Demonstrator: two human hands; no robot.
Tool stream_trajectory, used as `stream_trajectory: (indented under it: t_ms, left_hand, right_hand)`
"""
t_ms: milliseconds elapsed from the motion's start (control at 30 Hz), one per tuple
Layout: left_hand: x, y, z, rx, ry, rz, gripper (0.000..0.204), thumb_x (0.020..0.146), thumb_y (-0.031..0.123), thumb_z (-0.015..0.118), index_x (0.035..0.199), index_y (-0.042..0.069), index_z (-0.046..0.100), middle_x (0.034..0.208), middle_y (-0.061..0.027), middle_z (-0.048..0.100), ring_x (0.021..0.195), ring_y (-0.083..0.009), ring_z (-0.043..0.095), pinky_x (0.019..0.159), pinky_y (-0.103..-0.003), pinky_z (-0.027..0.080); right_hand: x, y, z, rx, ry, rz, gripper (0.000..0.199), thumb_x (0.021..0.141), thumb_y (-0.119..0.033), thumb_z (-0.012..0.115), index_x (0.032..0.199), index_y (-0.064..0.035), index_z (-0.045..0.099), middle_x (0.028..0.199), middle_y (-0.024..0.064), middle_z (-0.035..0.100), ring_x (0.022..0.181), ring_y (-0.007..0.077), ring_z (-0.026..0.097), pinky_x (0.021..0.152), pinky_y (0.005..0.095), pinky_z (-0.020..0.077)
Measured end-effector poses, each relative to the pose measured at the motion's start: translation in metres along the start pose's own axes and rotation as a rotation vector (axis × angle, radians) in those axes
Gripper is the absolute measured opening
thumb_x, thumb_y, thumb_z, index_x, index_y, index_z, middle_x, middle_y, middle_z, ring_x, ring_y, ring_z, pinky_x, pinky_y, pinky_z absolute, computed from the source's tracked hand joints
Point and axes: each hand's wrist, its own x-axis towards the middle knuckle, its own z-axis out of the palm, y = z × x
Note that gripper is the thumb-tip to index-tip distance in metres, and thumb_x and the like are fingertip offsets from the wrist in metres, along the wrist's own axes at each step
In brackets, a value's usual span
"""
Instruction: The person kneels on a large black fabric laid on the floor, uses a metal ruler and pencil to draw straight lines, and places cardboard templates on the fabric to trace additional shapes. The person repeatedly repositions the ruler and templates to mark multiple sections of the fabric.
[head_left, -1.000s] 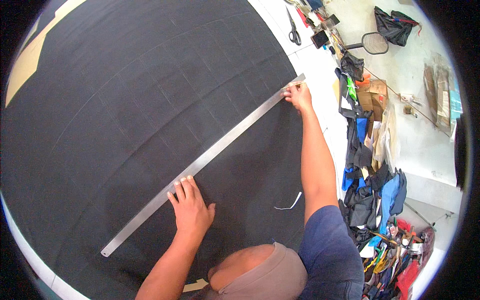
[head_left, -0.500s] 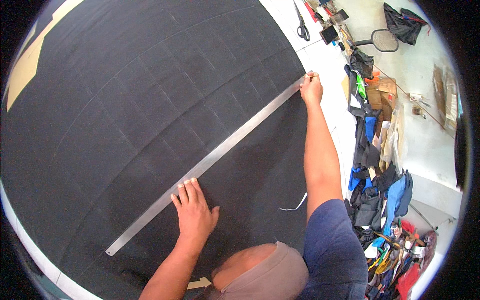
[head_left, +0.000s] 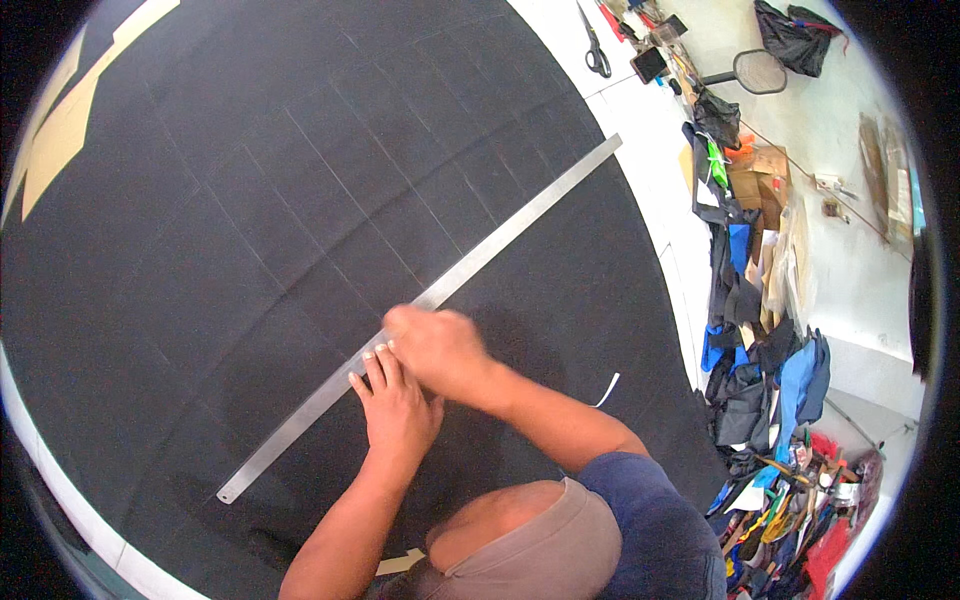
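A long metal ruler [head_left: 300,425] lies diagonally across a wide sheet of black fabric [head_left: 540,330], its far end close to the fabric's right border. My left hand [head_left: 402,410] rests with fingers stretched out, the tips pressing on the ruler near its middle. Just beyond it, my right hand [head_left: 447,350] is curled closed over the ruler's upper edge, slightly blurred. Whatever its fingers hold is hidden. Thin pale lines run across the fabric on the far side of the ruler.
Black scissors [head_left: 597,58] lie on the white tiled surface [head_left: 650,190] at the far right. Cream pattern pieces [head_left: 62,150] sit at the far left. A narrow white strip [head_left: 609,388] rests on the fabric. Cloth scraps [head_left: 738,405] and mixed items pile up along the right.
My right hand has left the ruler's far end and come down-left beside my left hand, closing there. My left hand stays on the ruler.
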Motion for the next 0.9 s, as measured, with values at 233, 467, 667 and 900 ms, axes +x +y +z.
stream_trajectory:
  t_ms: [233, 467, 667, 900]
  left_hand:
    - [-0.012, -0.023, -0.002, -0.057, 0.104, 0.012, 0.096, 0.081, 0.043, 0.078, 0.151, -0.009, 0.036, 0.150, -0.0272, 0.040, 0.142, -0.0439, 0.038, 0.114, -0.062, 0.033]
    - [-0.024, -0.177, -0.046, 0.027, 0.302, -0.048, 0.093, 0.081, 0.040, 0.082, 0.149, -0.008, 0.040, 0.152, -0.0321, 0.038, 0.142, -0.0462, 0.038, 0.118, -0.055, 0.031]
    - [-0.086, -0.309, -0.136, 0.124, 0.102, -0.026, 0.079, 0.087, 0.036, 0.077, 0.151, 0.004, 0.044, 0.146, -0.0249, 0.050, 0.136, -0.0414, 0.048, 0.118, -0.050, 0.036]
    - [-0.305, -0.406, -0.149, 0.003, 0.213, -0.235, 0.049, 0.091, 0.019, 0.073, 0.135, 0.004, 0.059, 0.140, -0.0195, 0.057, 0.133, -0.0381, 0.052, 0.112, -0.046, 0.042]
  right_hand:
    - [-0.009, -0.011, -0.018, 0.784, 0.351, 0.254, 0.029, 0.108, -0.025, 0.050, 0.119, -0.0037, 0.066, 0.114, 0.0175, 0.072, 0.109, 0.0356, 0.068, 0.096, 0.0427, 0.0523]
    - [-0.018, -0.013, 0.051, -0.083, 0.399, -0.098, 0.023, 0.101, -0.026, 0.057, 0.116, -0.0100, 0.063, 0.140, 0.0136, 0.061, 0.132, 0.0358, 0.054, 0.110, 0.0617, 0.0351]
    - [-0.011, -0.095, 0.029, 0.231, 0.086, -0.285, 0.022, 0.102, -0.027, 0.059, 0.112, -0.0079, 0.064, 0.136, 0.0153, 0.064, 0.124, 0.0352, 0.062, 0.106, 0.0522, 0.0443]
    - [-0.079, -0.139, -0.130, 0.424, 0.598, -0.078, 0.026, 0.109, -0.022, 0.048, 0.114, -0.0045, 0.068, 0.122, 0.0158, 0.069, 0.110, 0.0292, 0.068, 0.096, 0.0404, 0.0528]
